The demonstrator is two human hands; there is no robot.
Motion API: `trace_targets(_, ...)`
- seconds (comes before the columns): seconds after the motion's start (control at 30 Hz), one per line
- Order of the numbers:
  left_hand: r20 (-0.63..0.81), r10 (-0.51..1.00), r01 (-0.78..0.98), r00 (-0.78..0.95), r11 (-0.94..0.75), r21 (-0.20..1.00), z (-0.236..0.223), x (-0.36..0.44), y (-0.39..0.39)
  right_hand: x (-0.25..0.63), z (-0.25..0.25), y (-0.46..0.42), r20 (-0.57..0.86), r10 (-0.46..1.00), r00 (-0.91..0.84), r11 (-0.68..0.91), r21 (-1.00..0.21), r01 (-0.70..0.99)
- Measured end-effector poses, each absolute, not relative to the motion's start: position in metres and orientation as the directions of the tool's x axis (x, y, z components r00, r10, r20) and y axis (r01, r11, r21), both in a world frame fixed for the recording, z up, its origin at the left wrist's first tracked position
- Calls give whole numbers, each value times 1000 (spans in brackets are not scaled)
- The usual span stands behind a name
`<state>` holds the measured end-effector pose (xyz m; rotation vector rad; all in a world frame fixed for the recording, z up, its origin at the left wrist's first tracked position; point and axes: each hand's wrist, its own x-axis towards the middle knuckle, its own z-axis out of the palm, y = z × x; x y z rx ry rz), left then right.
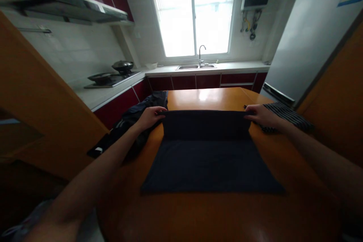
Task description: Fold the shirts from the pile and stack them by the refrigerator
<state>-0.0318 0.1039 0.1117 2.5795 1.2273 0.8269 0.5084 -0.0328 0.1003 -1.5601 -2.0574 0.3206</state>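
A dark navy piece of cloth, probably a garment, lies flat on the wooden table in front of me. Its far part is lifted up from the tabletop, with the top edge stretched straight between my hands. My left hand pinches the upper left corner. At the upper right corner, my right hand pinches the same edge. Both hands are closed, thumb against fingers. What kind of garment it is does not show.
Dark crumpled clothing hangs over the table's left side. A black-and-white striped cloth lies at the right. Behind stand a counter with a sink, a stove with pans, and a refrigerator.
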Motion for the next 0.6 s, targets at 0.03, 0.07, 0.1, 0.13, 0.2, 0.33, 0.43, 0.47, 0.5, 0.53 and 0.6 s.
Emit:
trace_targets(0.03,435,727,640,531,-681,357,113,-38,87,505,102,-51,290,935,-205,326,-470,820)
trace_targets(0.07,459,694,616,555,-713,334,114,-45,68,502,102,-71,306,928,-214,339,-453,824)
trace_targets(0.1,478,663,599,576,-740,306,113,-51,49,499,101,-90,316,923,-220,348,-438,829)
trace_targets(0.13,489,639,590,594,-759,275,111,-56,29,496,98,-110,325,917,-231,359,-421,833)
trace_targets(0.2,479,601,584,640,-785,205,103,-66,-11,489,89,-146,337,900,-276,396,-372,840)
trace_targets(0.33,440,558,562,703,-816,137,72,-81,-72,475,60,-201,338,847,-411,499,-236,834)
trace_targets(0.43,429,570,567,701,-810,151,52,-87,-94,468,42,-219,338,827,-449,525,-181,832)
trace_targets(0.47,426,583,575,692,-802,164,49,-88,-97,468,39,-221,347,823,-450,528,-173,832)
trace_targets(0.5,427,596,582,680,-793,180,48,-89,-99,468,38,-222,359,818,-450,531,-168,831)
trace_targets(0.53,431,610,590,665,-783,198,48,-90,-100,469,38,-223,372,812,-450,534,-164,829)
trace_targets(0.6,446,644,611,622,-755,237,53,-91,-100,472,42,-224,400,802,-444,537,-158,828)
